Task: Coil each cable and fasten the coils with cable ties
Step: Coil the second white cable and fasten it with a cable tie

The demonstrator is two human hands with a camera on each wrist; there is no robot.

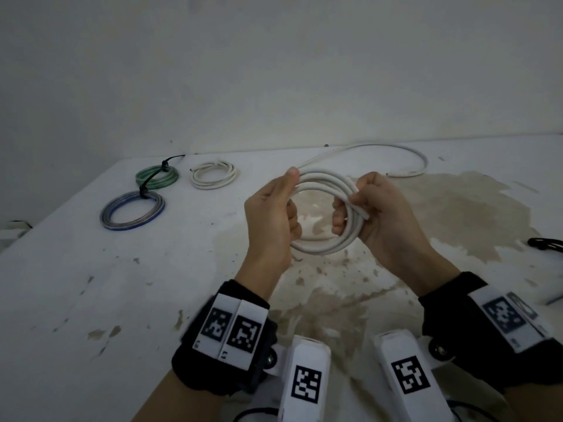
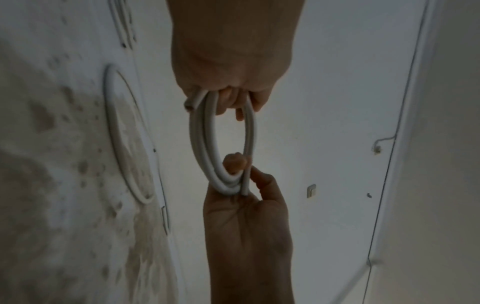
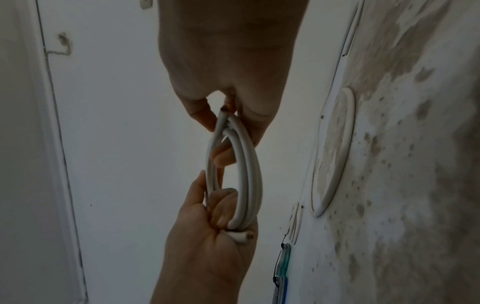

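Two bare hands hold a white cable coil (image 1: 323, 208) up off the surface (image 1: 91, 284), one hand on each side. Left hand (image 1: 269, 214) grips the coil's left side, fingers curled thru the loops w/ thumb pressed on top. Right hand (image 1: 377, 208) grips the right side, fingers wrapped round the bundled strands; a cut cable end (image 1: 361, 208) sticks out beside its thumb. From the left grip, a loose white cable (image 1: 405, 156) appears to run away beyond both hands, curving on the surface; whether it joins the held coil can't be told.

Well left of the left grip lie 3 coils: a white coil (image 1: 214, 175) nearest, then a green coil (image 1: 157, 177) and a blue coil (image 1: 133, 210), the last two each w/ a black cable tie (image 1: 143, 190). Far right of the right grip, black items (image 1: 547, 243) lie at the frame edge, too cropped to identify.
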